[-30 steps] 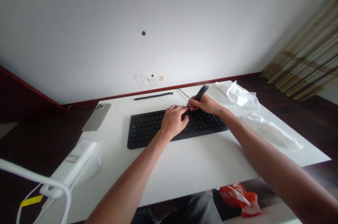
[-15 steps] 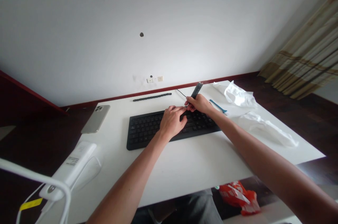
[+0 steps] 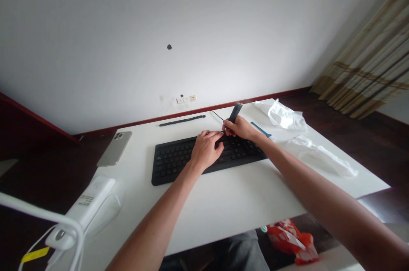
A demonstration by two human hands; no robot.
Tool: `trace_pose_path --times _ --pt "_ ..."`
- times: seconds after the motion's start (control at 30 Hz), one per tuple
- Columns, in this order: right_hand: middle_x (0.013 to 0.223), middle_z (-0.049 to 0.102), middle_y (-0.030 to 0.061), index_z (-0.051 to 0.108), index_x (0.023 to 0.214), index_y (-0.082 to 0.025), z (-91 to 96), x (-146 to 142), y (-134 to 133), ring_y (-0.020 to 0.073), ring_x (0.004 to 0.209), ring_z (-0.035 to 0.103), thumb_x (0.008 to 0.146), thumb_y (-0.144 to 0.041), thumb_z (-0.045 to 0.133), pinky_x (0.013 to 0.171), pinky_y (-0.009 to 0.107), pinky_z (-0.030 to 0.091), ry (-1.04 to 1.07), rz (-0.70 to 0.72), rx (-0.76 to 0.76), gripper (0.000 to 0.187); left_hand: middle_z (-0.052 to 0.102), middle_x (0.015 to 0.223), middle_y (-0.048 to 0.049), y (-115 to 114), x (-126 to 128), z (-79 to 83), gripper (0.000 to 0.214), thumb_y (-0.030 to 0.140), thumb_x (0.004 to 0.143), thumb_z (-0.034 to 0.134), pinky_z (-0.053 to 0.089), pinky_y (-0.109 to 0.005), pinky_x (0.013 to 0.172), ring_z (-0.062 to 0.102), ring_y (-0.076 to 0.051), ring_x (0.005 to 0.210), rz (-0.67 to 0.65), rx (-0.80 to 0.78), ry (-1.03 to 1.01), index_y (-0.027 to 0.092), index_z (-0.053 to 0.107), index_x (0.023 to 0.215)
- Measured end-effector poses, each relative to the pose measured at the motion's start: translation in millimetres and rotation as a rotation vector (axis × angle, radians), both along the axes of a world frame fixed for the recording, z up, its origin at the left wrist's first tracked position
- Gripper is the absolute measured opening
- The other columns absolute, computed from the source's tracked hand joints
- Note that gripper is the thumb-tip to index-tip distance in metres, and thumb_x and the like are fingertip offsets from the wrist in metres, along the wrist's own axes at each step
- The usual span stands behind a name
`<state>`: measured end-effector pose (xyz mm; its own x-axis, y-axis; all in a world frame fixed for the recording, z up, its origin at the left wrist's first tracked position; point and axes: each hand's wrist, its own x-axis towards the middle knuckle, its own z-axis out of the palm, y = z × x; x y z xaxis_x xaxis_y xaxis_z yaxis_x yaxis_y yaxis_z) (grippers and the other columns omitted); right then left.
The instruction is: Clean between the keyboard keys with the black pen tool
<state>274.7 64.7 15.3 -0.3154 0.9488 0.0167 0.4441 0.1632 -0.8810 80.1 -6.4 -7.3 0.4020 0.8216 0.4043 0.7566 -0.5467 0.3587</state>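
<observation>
My right hand (image 3: pixel 240 128) is shut on a black pen-shaped tool (image 3: pixel 235 113), which stands tilted up above the keyboard's far edge. My left hand (image 3: pixel 205 150) lies over the black keyboard (image 3: pixel 172 161), its fingertips reaching the right hand's fingers near the tool's lower end. A thin black cable (image 3: pixel 217 115) runs from the table toward that spot. Whether the left fingers pinch anything is hidden.
On the white table (image 3: pixel 243 203) lie a phone (image 3: pixel 114 148), a dark beaded strip (image 3: pixel 182 120), a blue tool (image 3: pixel 261 129), and crumpled white plastic (image 3: pixel 284 115). A white device (image 3: pixel 89 203) stands at the near left. An orange bag (image 3: pixel 292 241) lies below.
The tool has tilted more upright in my right hand, and both hands have shifted slightly left. A blue tool now shows beyond my right wrist. The whole view has drifted slightly.
</observation>
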Motion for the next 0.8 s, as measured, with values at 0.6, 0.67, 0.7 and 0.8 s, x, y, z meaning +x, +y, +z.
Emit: trace_pose_path --times 0.6,0.67,0.7,0.8 --pt "0.074 0.067 0.0035 0.068 0.081 -0.016 8.9 19 3 0.0153 0.07 0.056 0.095 -0.047 0.057 0.068 0.028 0.045 0.064 0.297 0.009 0.036 0.068 0.142 0.0012 -2 -1 -1.4 0.041 0.025 0.101 0.053 0.048 -0.043 0.107 0.055 -0.026 0.12 -0.017 0.005 0.044 0.025 0.064 0.141" --pt "0.074 0.068 0.004 0.069 0.081 -0.016 8.0 21 5 0.0152 0.069 0.055 0.095 -0.047 0.059 0.068 0.028 0.045 0.075 0.305 -0.007 0.036 0.067 0.142 0.0008 -1 -1 -2.1 0.041 0.026 0.101 0.053 0.047 -0.043 0.108 0.055 -0.026 0.121 -0.016 -0.005 0.045 0.025 0.065 0.141" --pt "0.074 0.068 0.0042 0.069 0.08 -0.016 7.2 22 6 0.0152 0.069 0.055 0.095 -0.047 0.059 0.068 0.028 0.045 0.087 0.3 -0.012 0.036 0.067 0.142 0.0005 -1 -1 -2.2 0.041 0.026 0.101 0.053 0.047 -0.043 0.108 0.055 -0.026 0.122 -0.017 -0.01 0.046 0.024 0.065 0.141" --pt "0.073 0.068 0.0048 0.069 0.078 -0.016 5.2 24 7 0.0152 0.068 0.055 0.095 -0.047 0.057 0.066 0.029 0.045 0.149 0.264 -0.023 0.037 0.067 0.143 -0.0005 -1 -1 -1.9 0.043 0.026 0.102 0.053 0.046 -0.043 0.109 0.055 -0.027 0.123 -0.021 -0.026 0.044 0.025 0.063 0.143"
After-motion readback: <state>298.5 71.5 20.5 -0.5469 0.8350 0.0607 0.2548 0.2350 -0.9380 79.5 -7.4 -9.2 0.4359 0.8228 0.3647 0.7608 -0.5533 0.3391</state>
